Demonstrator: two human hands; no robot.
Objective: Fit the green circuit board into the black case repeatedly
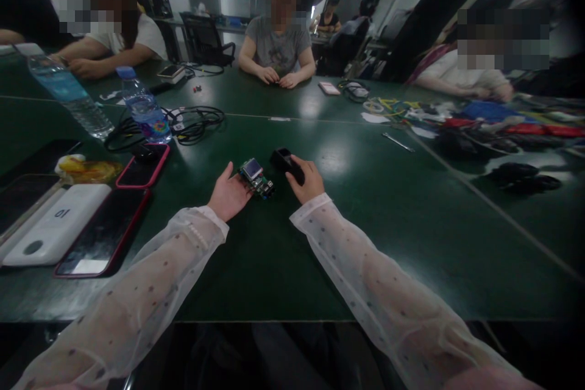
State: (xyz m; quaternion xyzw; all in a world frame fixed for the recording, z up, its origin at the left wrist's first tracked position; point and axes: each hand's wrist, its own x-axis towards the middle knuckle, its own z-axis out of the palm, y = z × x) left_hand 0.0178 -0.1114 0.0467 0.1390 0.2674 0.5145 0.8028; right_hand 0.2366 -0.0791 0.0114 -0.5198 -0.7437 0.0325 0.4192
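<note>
My left hand [231,192], palm turned up, supports a small green circuit board [256,177] with a square display on it. The thumb is stretched out away from the board, and the other fingers are partly hidden beneath it. Just to the right, my right hand [307,180] grips a black boxy case [281,158] between thumb and fingers. A recess or window shows on the top of the case; its inside is too dark to make out. Board and case are close together, apart by a narrow gap, above the green table [256,268].
Left of my hands lie several phones, one a red-edged phone [107,231], and a white device [57,225]. Beyond them stand two water bottles [145,106] by coiled black cables [201,120]. A wrench-like metal tool [398,142] and heaped cables [484,116] lie right. People sit around the table.
</note>
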